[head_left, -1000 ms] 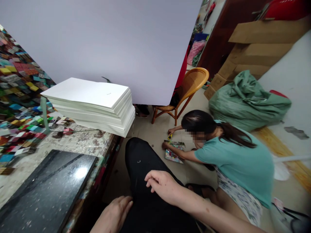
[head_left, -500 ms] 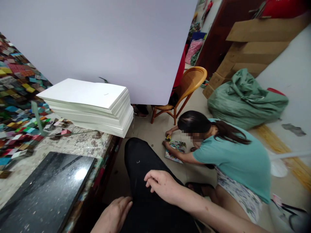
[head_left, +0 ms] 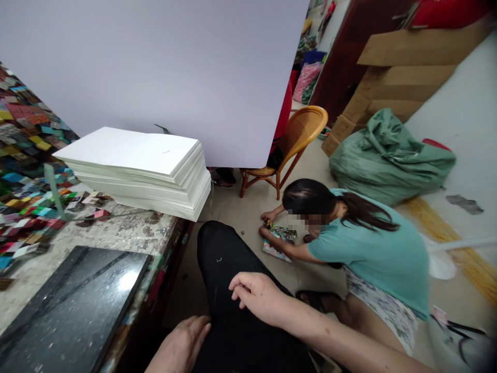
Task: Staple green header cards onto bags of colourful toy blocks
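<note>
My left hand [head_left: 188, 334] rests against the side of my black-clad leg [head_left: 225, 269], its fingers together and slightly bent. Above the same leg is my right hand [head_left: 254, 295], with its fingers curled loosely; whether anything lies under them is hidden. A small staple-like piece [head_left: 219, 260] lies on the black cloth near the knee. To the left, a thick stack of white paper [head_left: 132, 150] sits on the worktable [head_left: 135, 233], with another small staple-like piece on top. A black speckled slab [head_left: 77, 305] lies on the table nearer to me.
Colourful small blocks [head_left: 31, 207] cover the table's left side. A large pale panel [head_left: 174, 67] stands behind the paper. On the right, a person in a teal shirt [head_left: 380, 254] crouches over a colourful flat item [head_left: 277, 248]. Beyond are a wooden chair [head_left: 306, 127] and green sack [head_left: 388, 160].
The view has shifted slightly, so the table and background things sit a little further left. The crouching person's hands have moved slightly at the flat item. My hands have hardly moved.
</note>
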Available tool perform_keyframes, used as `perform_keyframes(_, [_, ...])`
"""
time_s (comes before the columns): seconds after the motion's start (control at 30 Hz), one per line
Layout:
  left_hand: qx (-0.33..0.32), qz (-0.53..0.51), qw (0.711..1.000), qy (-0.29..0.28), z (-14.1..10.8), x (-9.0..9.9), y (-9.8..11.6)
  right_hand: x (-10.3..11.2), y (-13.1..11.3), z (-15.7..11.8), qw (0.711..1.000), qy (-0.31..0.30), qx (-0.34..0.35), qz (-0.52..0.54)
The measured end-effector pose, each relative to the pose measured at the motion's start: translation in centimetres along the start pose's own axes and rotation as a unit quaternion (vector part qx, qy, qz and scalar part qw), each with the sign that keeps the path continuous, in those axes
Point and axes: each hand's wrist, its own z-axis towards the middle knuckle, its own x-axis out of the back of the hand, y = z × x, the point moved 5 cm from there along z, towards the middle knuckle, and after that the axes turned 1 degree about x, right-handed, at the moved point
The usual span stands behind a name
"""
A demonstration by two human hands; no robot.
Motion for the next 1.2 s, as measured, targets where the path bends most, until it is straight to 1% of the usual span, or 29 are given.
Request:
perform_keyframes(0.13, [0.010,-0.002,1.000,-0.008,-0.1,-0.5,-0.6,-0.1,0.0,0.1,1.000,0.001,0.000,0.000])
perform_keyframes(0.3, [0.001,0.001,1.000,-0.001,-0.6,-1.0,-1.4,-0.1,0.0,0.1,1.000,-0.002,-0.004,0.001])
perform_keyframes(0.57, [0.023,-0.025,0.999,-0.007,-0.2,-0.5,-1.0,0.0,0.1,0.2,1.000,-0.007,-0.012,0.002])
perform_keyframes(0.67, [0.037,-0.025,0.999,-0.021,-0.3,-0.6,-1.2,0.0,0.0,0.3,1.000,-0.009,-0.013,0.002])
perform_keyframes(0.97, [0.057,-0.031,0.998,-0.022,-0.5,-0.8,-1.4,0.0,-0.2,0.3,1.000,-0.008,-0.019,0.003])
perform_keyframes(1.1, [0.064,-0.031,0.997,-0.035,-0.7,-1.3,-1.8,0.0,-0.1,0.3,1.000,-0.008,-0.021,0.004])
perform_keyframes(1.2, [0.052,-0.030,0.998,-0.020,-0.8,-1.5,-2.0,0.0,-0.1,0.3,1.000,-0.010,-0.022,0.003])
